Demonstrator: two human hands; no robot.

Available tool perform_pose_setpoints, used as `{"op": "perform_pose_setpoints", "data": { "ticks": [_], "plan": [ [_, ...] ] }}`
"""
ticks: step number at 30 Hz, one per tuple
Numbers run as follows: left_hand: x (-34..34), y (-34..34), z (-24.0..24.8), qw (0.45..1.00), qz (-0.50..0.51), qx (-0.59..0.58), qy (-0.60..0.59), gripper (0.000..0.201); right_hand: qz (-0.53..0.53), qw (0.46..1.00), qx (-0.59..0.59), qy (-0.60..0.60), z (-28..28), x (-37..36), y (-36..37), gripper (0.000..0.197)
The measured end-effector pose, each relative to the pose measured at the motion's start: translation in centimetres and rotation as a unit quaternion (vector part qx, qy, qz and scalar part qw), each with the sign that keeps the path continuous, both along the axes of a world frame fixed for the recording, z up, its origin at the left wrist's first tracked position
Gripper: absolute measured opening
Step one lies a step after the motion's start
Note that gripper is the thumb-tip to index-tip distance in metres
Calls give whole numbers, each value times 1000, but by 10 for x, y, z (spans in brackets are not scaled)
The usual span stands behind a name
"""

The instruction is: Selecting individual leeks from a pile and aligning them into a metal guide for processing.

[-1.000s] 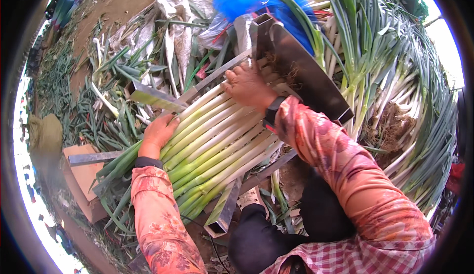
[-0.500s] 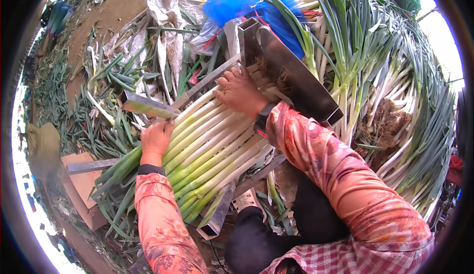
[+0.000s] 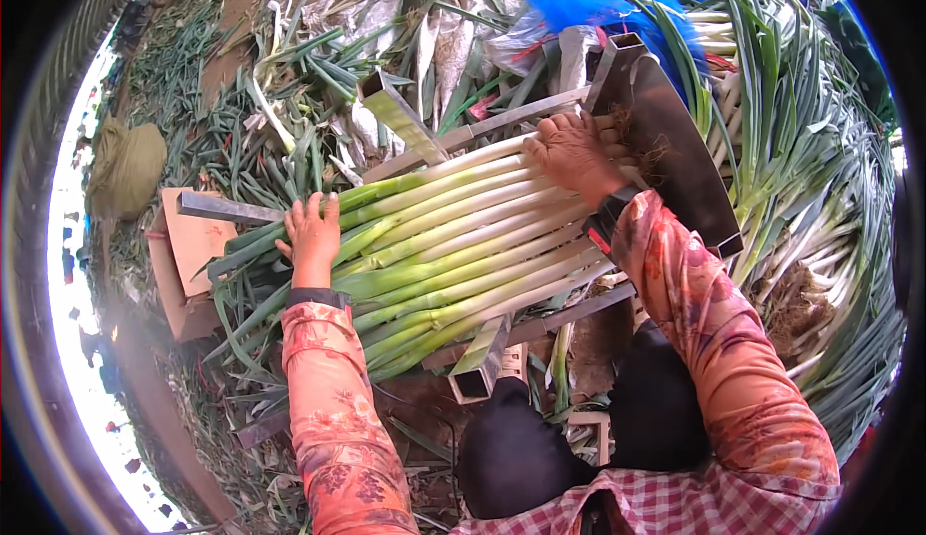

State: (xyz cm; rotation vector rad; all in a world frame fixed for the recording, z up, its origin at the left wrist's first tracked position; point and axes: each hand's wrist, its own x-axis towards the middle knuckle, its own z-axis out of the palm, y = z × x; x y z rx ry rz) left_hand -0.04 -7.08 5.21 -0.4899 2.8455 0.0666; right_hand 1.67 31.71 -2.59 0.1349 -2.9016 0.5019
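A row of leeks (image 3: 463, 236) lies side by side across a metal frame (image 3: 521, 113), white root ends to the right and green leaves to the left. On the green part, near its far edge, rests my left hand (image 3: 313, 238), fingers spread and stretched out. My right hand (image 3: 576, 156) lies over the white ends, its fingers bent round the far stalks; what is under its palm is hidden. Beside it, roots sit against a dark upright metal plate (image 3: 675, 135). Square metal posts (image 3: 397, 115) rise along the frame's far side.
More leeks (image 3: 762, 149) are heaped at the right, roots and leaves showing. Blue netting (image 3: 627, 4) lies at the back. White plastic sheeting (image 3: 453, 33) and loose leaves (image 3: 289, 82) cover the ground beyond. A cardboard piece (image 3: 193, 255) and an olive-green sack (image 3: 123, 168) are at the left.
The view has shifted, so the frame appears further right. My left hand has slid along the leeks toward their leaves, and its fingers have spread. My right hand stays at the white ends.
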Motion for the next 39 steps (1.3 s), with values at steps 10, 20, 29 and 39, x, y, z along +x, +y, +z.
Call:
{"op": "perform_pose_setpoints", "data": {
  "ticks": [10, 20, 29, 39],
  "plan": [
    [2, 3, 0, 999, -8, -5, -47, 58, 12, 1000, 12, 25, -3, -3, 4, 36],
    [86, 85, 24, 979, -177, -46, 87, 62, 52, 996, -6, -68, 38, 91, -27, 57],
    [123, 59, -3, 988, -115, -87, 58, 60, 82, 995, 12, -58, 27, 108, 4, 54],
    [129, 57, -2, 991, -98, -80, 40, 62, 96, 990, -30, -97, 36, 115, 11, 58]
  ]
}}
